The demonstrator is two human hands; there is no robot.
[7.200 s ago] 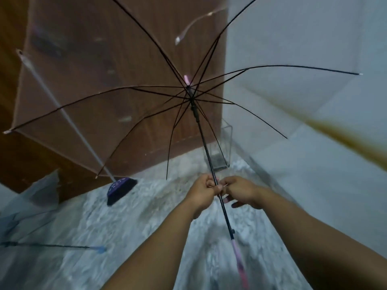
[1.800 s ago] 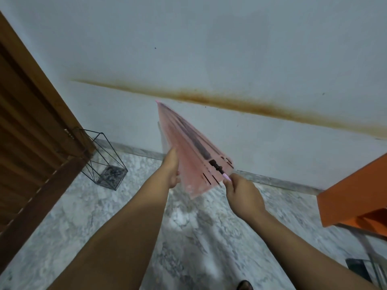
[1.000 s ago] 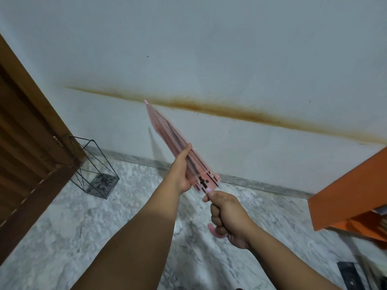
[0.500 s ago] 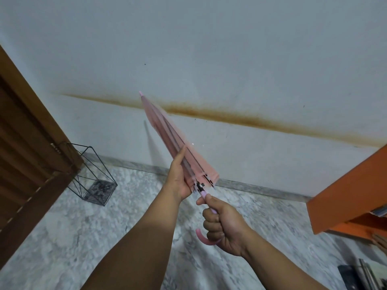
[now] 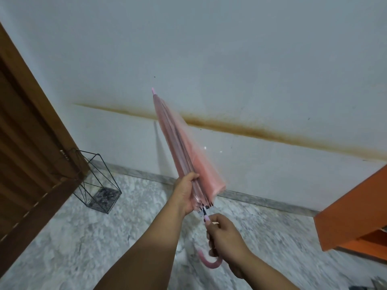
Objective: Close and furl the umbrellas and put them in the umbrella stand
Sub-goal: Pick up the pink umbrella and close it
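Note:
A closed pink see-through umbrella [image 5: 184,149] points up and to the left in front of the white wall, its canopy folds bunched loosely. My left hand [image 5: 185,192] grips the lower end of the canopy around the ribs. My right hand [image 5: 225,235] holds the pink curved handle [image 5: 209,262] below it. The black wire umbrella stand [image 5: 95,181] sits on the floor at the left, beside the door, with nothing in it.
A brown wooden door [image 5: 27,147] fills the left side. An orange cupboard [image 5: 354,208] juts in at the right. The marble floor [image 5: 73,248] stretches between them, and a brown stain runs across the wall.
The open umbrella has been closed and its canopy gathered. In the last second it tipped more upright, and my right hand stayed on the handle while my left slid along the folds.

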